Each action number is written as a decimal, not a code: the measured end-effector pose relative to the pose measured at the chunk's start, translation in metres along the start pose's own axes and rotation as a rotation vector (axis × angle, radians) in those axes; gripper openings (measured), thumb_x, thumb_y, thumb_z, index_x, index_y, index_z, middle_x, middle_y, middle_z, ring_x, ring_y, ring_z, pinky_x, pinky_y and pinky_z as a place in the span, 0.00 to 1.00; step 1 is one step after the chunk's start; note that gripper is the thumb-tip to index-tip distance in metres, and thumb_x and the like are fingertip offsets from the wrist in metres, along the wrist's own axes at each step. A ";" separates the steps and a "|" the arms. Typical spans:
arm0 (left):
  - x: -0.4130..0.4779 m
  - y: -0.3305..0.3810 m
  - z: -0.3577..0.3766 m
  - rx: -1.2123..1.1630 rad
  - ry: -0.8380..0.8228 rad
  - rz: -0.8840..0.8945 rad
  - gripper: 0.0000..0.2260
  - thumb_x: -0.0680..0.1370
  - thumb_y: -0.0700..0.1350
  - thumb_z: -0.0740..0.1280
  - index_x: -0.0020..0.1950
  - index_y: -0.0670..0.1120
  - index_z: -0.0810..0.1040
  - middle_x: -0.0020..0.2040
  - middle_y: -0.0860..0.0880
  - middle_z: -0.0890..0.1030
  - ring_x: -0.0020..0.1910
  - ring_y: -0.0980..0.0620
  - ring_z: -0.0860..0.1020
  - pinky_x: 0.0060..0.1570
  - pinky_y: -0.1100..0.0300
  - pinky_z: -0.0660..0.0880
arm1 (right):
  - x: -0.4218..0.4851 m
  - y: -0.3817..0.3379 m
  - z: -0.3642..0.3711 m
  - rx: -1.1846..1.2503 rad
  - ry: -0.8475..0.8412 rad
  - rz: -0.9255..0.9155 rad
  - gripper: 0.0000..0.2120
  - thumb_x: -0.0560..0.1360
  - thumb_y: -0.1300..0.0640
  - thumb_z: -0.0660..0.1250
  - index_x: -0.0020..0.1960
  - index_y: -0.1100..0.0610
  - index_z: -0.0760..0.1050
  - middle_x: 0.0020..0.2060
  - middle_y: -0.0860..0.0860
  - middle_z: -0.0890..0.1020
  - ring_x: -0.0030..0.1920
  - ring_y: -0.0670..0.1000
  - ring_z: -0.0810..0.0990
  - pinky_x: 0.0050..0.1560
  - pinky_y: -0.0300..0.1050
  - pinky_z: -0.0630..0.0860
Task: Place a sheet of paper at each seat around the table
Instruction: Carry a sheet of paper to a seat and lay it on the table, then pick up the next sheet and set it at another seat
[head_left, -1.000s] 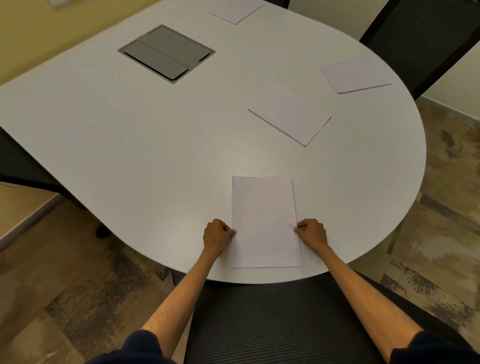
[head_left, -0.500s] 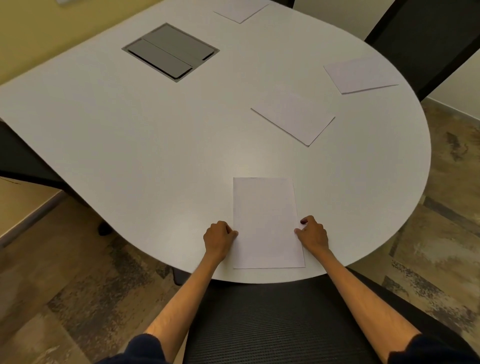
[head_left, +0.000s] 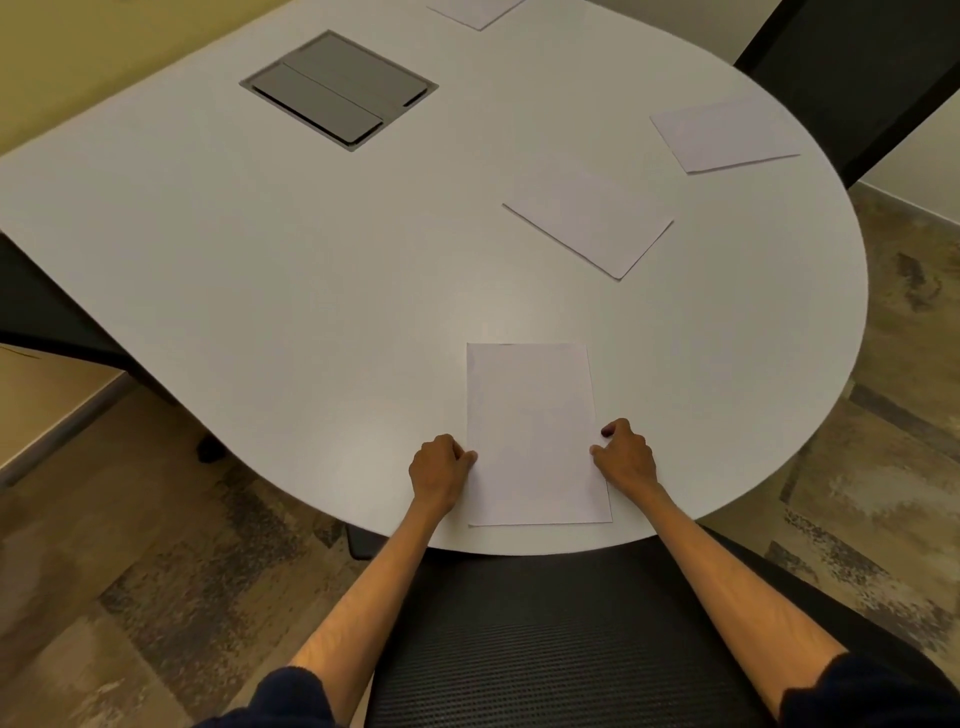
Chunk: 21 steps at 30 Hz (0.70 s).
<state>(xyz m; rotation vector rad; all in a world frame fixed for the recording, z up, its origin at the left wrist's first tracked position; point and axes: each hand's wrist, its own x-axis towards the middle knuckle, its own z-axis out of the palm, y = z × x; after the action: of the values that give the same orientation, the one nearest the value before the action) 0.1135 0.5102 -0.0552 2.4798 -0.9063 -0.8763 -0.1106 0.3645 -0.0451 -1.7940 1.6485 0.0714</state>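
With left hand and right hand apart, fingers curled, held the sheet by its two long sides, thumbs against the paper. Lay flat at the near rim of the table, just beyond a black chair. Farther out, saw a second sheet, a third sheet near the right rim, and a grey hatch set into the tabletop.

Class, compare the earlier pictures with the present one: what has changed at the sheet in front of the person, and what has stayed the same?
The right hand has loosened its grip: its forefinger has lifted off the nearest sheet, the thumb still at its right edge. The left hand stays curled at the left edge. That sheet and the other sheets lie as before.
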 end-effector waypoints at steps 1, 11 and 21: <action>0.000 0.000 0.000 0.008 0.002 0.005 0.11 0.77 0.52 0.68 0.45 0.44 0.77 0.42 0.50 0.81 0.39 0.50 0.77 0.39 0.58 0.68 | 0.000 -0.001 0.000 -0.004 0.000 -0.011 0.18 0.77 0.59 0.67 0.65 0.61 0.69 0.56 0.59 0.79 0.53 0.59 0.80 0.49 0.46 0.74; -0.013 0.005 -0.008 0.059 0.112 0.125 0.21 0.81 0.61 0.57 0.60 0.45 0.76 0.50 0.48 0.83 0.46 0.51 0.79 0.44 0.59 0.71 | -0.009 -0.014 -0.025 0.039 0.079 -0.176 0.12 0.78 0.55 0.65 0.60 0.58 0.74 0.42 0.53 0.81 0.41 0.50 0.78 0.42 0.41 0.71; -0.026 0.056 -0.059 0.171 0.360 0.363 0.27 0.81 0.62 0.53 0.74 0.46 0.68 0.73 0.46 0.70 0.75 0.46 0.64 0.68 0.48 0.67 | -0.042 -0.050 -0.060 -0.013 0.249 -0.367 0.23 0.79 0.41 0.61 0.69 0.51 0.71 0.67 0.49 0.74 0.68 0.51 0.70 0.67 0.52 0.64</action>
<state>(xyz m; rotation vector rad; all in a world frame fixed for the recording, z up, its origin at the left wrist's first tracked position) 0.1111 0.4938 0.0284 2.3842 -1.2800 -0.2328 -0.0981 0.3675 0.0429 -2.1554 1.4525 -0.3180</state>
